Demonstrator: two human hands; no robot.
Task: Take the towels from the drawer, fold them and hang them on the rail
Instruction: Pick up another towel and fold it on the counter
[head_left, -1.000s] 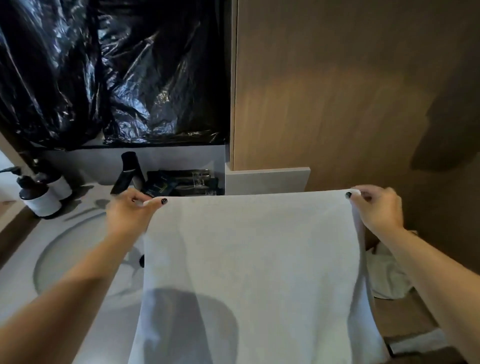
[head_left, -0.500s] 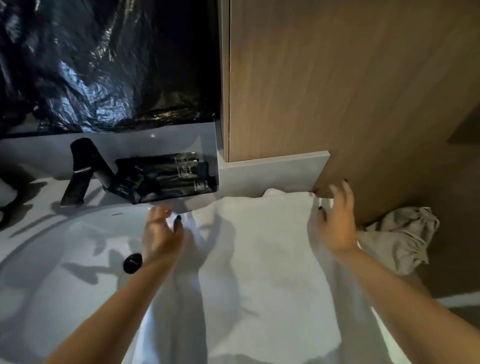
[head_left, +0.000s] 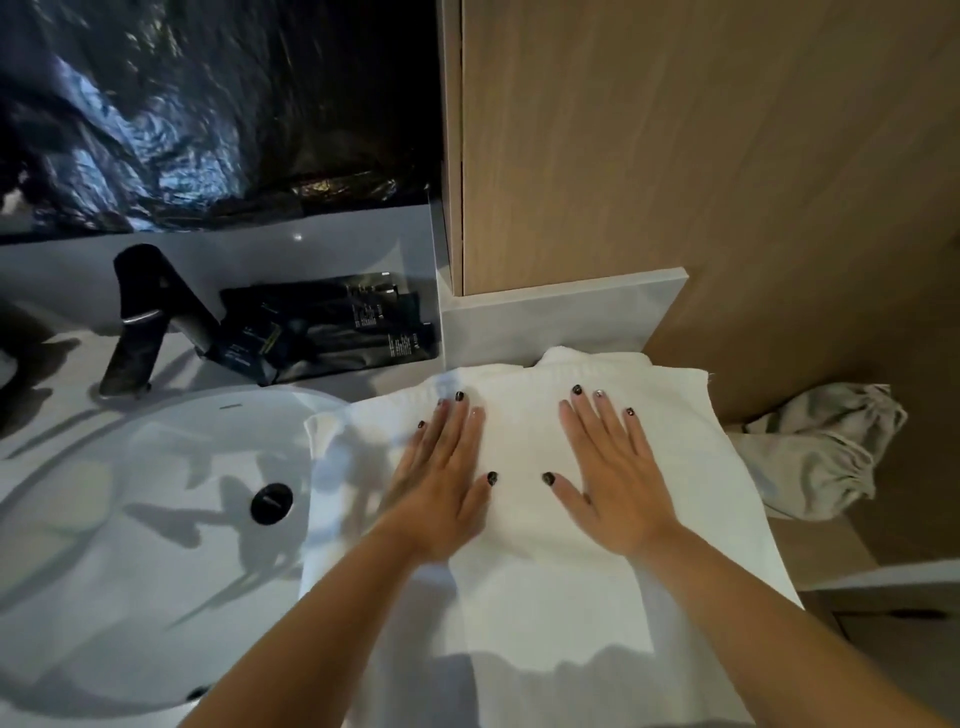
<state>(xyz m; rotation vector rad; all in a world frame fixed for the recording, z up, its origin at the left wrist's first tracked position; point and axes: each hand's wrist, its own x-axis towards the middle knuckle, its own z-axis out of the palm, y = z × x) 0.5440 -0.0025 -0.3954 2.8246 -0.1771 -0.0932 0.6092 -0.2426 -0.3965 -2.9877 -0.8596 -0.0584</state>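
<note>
White towel (head_left: 571, 571) lies spread on the counter (head_left: 395, 379) beside the sink (head_left: 156, 519), left hand (head_left: 447, 483) and right hand (head_left: 608, 478) pressing flat, fingers straight; folding step, next fold needs an edge pinched.

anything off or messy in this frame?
Mostly tidy. The white towel lies flat under both the left hand and right hand, but its left edge overhangs the sink. A crumpled grey cloth sits bunched at the right.
</note>
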